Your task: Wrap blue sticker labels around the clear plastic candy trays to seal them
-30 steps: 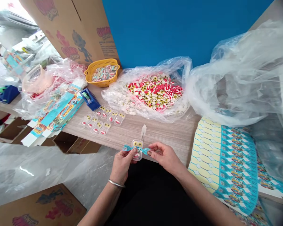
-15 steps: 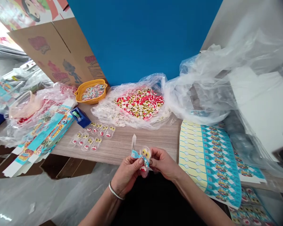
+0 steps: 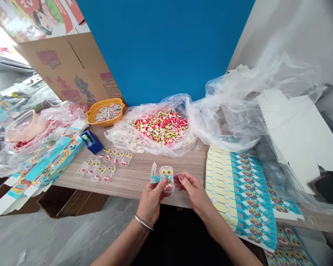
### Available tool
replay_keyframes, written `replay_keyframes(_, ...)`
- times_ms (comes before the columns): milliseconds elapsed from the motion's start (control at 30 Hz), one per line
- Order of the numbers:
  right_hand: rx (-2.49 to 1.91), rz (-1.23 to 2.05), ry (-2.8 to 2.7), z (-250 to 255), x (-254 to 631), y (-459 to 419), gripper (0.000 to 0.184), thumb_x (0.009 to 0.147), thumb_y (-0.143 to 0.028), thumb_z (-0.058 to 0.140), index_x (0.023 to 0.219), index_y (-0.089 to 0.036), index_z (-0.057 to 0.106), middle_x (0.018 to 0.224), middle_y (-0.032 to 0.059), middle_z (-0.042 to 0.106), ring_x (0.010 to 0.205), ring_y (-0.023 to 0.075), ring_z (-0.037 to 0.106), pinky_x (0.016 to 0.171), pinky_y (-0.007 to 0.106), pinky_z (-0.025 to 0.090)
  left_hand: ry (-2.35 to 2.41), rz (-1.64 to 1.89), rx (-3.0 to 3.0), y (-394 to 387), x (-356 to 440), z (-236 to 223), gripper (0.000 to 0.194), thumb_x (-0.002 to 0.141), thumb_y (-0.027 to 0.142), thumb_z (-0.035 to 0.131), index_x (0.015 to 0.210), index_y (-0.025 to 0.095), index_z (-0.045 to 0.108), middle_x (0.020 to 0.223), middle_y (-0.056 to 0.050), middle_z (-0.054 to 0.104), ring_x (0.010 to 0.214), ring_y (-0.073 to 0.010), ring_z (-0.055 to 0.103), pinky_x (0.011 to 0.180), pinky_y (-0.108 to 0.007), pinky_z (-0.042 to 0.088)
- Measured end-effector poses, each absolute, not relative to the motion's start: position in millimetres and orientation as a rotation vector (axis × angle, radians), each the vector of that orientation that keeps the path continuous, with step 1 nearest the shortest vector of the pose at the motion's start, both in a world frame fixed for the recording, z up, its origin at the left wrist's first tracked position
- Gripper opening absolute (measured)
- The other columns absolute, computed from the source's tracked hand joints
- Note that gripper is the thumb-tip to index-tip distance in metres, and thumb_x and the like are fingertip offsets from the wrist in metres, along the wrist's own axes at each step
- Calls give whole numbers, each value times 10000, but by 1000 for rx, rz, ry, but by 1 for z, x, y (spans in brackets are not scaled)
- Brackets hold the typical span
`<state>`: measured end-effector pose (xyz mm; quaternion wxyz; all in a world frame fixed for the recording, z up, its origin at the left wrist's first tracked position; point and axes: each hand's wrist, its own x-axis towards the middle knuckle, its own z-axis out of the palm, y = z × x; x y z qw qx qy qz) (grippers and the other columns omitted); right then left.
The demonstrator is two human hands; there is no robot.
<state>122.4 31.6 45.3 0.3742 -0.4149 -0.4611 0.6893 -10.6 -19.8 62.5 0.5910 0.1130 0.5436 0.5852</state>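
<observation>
A small clear plastic pack point(image 3: 167, 171) with yellow, white and red candy-like pieces is pinched between the thumb and fingers of my left hand point(image 3: 151, 201). Wrapped over its middle is a blue printed paper band point(image 3: 156, 179), whose white pointed end point(image 3: 153, 169) stands up on the left. My right hand point(image 3: 192, 188) is beside the pack's right edge, its fingers curled and thumb laid against them; anything between them is hidden. To the left, two rows of similar filled packs point(image 3: 101, 173) lie on the wooden table point(image 3: 130, 181).
A blue tape dispenser point(image 3: 91, 142) and a yellow basket point(image 3: 116, 117) of printed pieces stand back left. Behind the hands lies an open plastic bag point(image 3: 144, 145) of loose candy-like pieces. Printed label sheets point(image 3: 221, 184) overhang the front edge at right. Flattened blue cartons point(image 3: 48, 162) lie left.
The pack has been turned flatter, its face now more toward me. My right fingers have shifted from its middle to just off its right side. The view has tilted slightly.
</observation>
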Motion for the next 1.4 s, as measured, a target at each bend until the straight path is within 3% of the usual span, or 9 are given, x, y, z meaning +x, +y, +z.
replay_keyframes(133, -1091, 1625, -1340, 47, 124, 28, 318, 832, -509, 663, 832, -191, 655, 804, 30, 676, 757, 177, 592, 723, 294, 469, 1301, 1341, 403, -17, -7, 61, 375, 668, 423, 834, 858, 122, 718, 825, -88, 728, 686, -154, 650, 639, -265, 506)
replay_keyframes(233, -1164, 1570, -1387, 49, 128, 29, 321, 858, -508, 629, 836, -188, 650, 800, 36, 682, 749, 185, 587, 715, 298, 461, 1314, 1406, 427, -17, -10, 63, 321, 717, 417, 801, 870, 160, 683, 824, -46, 708, 721, -147, 644, 678, -263, 502)
replay_keyframes(333, -1169, 1592, -1386, 54, 134, 31, 303, 871, -491, 621, 835, -191, 638, 793, 30, 675, 759, 182, 579, 727, 292, 454, 1294, 1492, 403, -18, -18, 65, 266, 714, 367, 812, 795, 165, 660, 752, -3, 659, 693, -113, 604, 706, -245, 492)
replay_keyframes(600, -1004, 1744, -1329, 61, 137, 25, 266, 897, -464, 602, 871, -201, 629, 832, 11, 663, 775, 162, 578, 730, 265, 453, 1082, 1378, 243, -18, -21, 68, 241, 689, 318, 830, 712, 140, 669, 711, -22, 648, 641, -106, 581, 658, -232, 468)
replay_keyframes(767, -970, 1767, -1370, 60, 130, 21, 265, 894, -457, 612, 842, -197, 613, 808, 12, 644, 770, 162, 571, 726, 264, 456, 934, 1236, 177, -14, -14, 65, 259, 648, 269, 863, 836, 157, 724, 834, -48, 695, 714, -117, 603, 716, -247, 482)
replay_keyframes(1067, -1134, 1550, -1418, 37, 109, 25, 352, 876, -546, 581, 929, -209, 665, 909, 80, 716, 822, 244, 654, 737, 328, 520, 940, 1402, 287, -20, -20, 52, 266, 761, 399, 777, 890, 176, 714, 889, -71, 691, 754, -142, 614, 714, -264, 468)
replay_keyframes(1167, -1135, 1474, -1621, 25, 99, 35, 354, 862, -552, 580, 904, -223, 706, 914, 92, 737, 815, 267, 681, 742, 351, 542, 1112, 1391, 441, -4, -36, 47, 348, 672, 424, 835, 863, 160, 713, 852, -76, 693, 727, -148, 613, 682, -265, 481)
replay_keyframes(1300, -1106, 1298, -1849, 18, 109, 47, 323, 844, -520, 602, 992, -265, 734, 993, 88, 743, 896, 274, 702, 788, 345, 569, 1593, 1652, 614, 68, -109, 84, 420, 568, 482, 850, 720, 150, 642, 704, -41, 644, 596, -127, 582, 606, -281, 512)
replay_keyframes(1400, -1239, 1101, -1848, 21, 146, 53, 324, 822, -536, 612, 1005, -298, 735, 1007, 75, 745, 900, 269, 710, 774, 337, 582, 1766, 1778, 671, 128, -182, 136, 364, 649, 447, 793, 707, 166, 569, 670, 8, 587, 629, -104, 573, 670, -262, 510)
